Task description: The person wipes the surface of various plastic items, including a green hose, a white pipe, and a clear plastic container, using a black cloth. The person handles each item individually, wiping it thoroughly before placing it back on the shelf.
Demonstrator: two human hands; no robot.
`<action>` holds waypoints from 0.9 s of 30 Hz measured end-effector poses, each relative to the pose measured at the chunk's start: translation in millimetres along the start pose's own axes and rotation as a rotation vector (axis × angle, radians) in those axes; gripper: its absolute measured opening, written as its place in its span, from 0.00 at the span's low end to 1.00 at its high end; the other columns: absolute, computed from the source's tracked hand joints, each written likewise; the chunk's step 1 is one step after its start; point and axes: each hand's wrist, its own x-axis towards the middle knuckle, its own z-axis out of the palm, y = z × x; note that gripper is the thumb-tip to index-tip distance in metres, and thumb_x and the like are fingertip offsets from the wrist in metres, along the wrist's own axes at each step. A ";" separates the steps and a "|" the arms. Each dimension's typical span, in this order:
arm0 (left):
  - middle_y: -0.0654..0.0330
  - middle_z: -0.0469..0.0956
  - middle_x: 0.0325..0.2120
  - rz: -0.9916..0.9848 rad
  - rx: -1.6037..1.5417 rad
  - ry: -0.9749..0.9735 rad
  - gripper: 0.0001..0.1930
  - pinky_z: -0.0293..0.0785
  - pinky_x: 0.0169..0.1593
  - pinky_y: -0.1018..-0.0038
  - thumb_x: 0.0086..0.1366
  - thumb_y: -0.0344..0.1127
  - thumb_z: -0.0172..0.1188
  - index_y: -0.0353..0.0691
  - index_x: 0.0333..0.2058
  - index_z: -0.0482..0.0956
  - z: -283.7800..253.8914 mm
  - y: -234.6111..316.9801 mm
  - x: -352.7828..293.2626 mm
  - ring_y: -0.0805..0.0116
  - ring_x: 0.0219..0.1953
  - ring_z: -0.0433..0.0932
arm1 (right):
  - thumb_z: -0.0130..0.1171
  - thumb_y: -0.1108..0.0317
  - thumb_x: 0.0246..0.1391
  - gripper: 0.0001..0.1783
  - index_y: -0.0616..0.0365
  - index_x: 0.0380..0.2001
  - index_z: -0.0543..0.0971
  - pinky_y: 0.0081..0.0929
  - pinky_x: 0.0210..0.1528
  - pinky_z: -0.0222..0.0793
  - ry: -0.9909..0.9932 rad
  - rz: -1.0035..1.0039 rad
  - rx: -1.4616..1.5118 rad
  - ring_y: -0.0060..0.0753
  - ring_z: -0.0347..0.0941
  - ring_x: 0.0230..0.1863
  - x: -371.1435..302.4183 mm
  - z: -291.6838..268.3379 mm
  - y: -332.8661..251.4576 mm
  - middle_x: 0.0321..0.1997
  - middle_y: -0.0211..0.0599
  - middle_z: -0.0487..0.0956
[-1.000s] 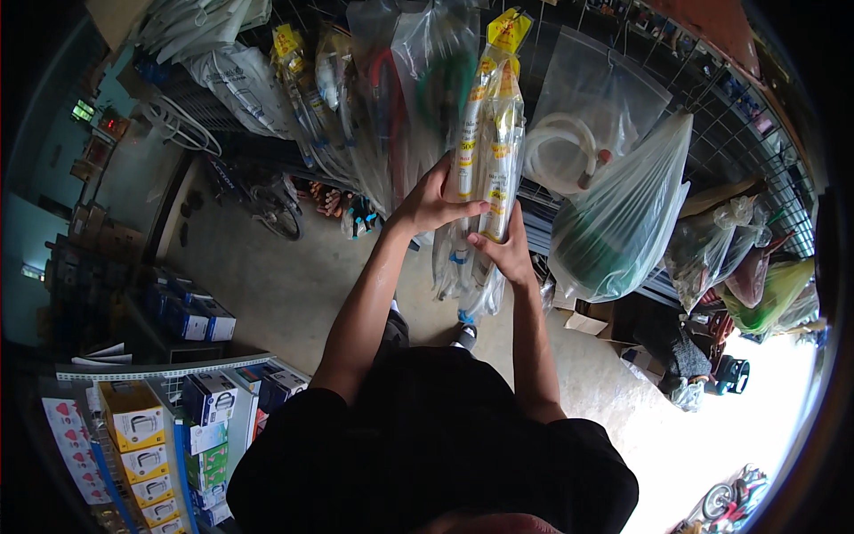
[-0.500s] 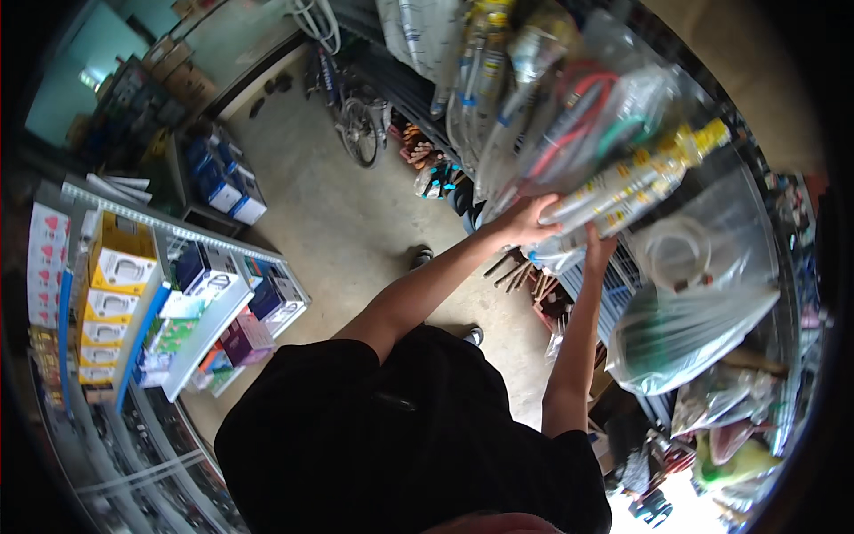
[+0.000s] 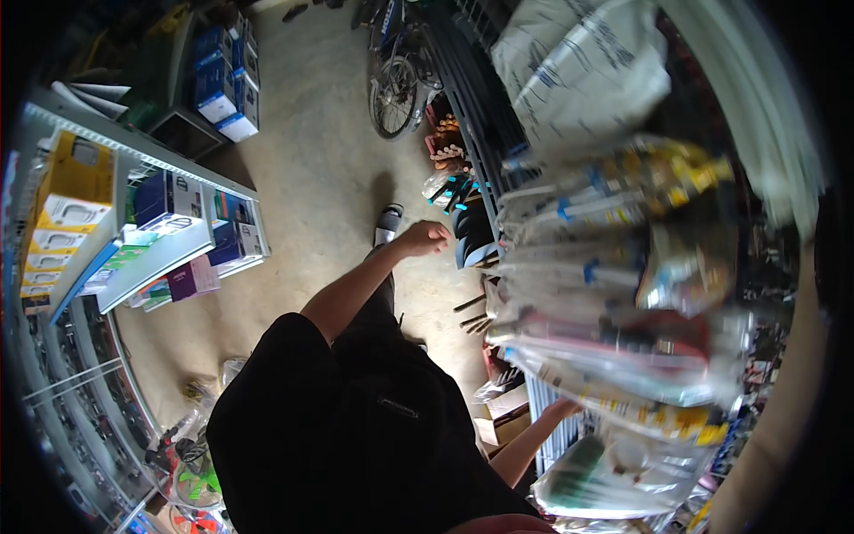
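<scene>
Here's the yellow-labelled clear packet (image 3: 645,412), blurred, stretched among the hanging bags on the right, and the right hand (image 3: 562,409) is up against its near end; I can't tell whether those fingers grasp it or merely touch. Just above it in view, a clear bag (image 3: 614,338) shows something red; just below, a whitish see-through bag (image 3: 658,481) with green inside. Across to the left hand (image 3: 422,238), well apart from the packet: fingers released, loosely curled, above the concrete floor (image 3: 311,133). A shod foot (image 3: 388,222) is near, a bicycle (image 3: 394,96) farther up, and yellow-and-white boxes (image 3: 71,191) stack far left.
</scene>
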 end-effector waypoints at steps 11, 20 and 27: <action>0.55 0.86 0.34 0.024 0.132 0.493 0.09 0.80 0.45 0.65 0.62 0.33 0.62 0.40 0.41 0.83 -113.5 -72.6 366.0 0.55 0.41 0.86 | 0.58 0.53 0.68 0.37 0.67 0.70 0.65 0.45 0.71 0.64 -0.325 0.718 -0.728 0.52 0.70 0.68 -134.1 74.3 -42.0 0.69 0.55 0.73; 0.50 0.78 0.56 0.039 0.449 0.371 0.27 0.80 0.59 0.51 0.59 0.36 0.68 0.47 0.60 0.77 -106.3 -52.9 548.5 0.45 0.62 0.77 | 0.55 0.49 0.70 0.35 0.66 0.68 0.69 0.45 0.68 0.66 -0.505 0.982 -0.806 0.53 0.72 0.67 -158.6 150.7 -73.2 0.66 0.56 0.75; 0.48 0.82 0.41 0.256 0.488 0.334 0.14 0.79 0.55 0.57 0.62 0.40 0.66 0.38 0.42 0.82 -118.5 -52.5 436.9 0.49 0.45 0.83 | 0.52 0.46 0.72 0.35 0.66 0.66 0.72 0.46 0.66 0.67 -0.628 0.943 -0.763 0.54 0.74 0.65 -188.2 104.1 -36.5 0.64 0.58 0.77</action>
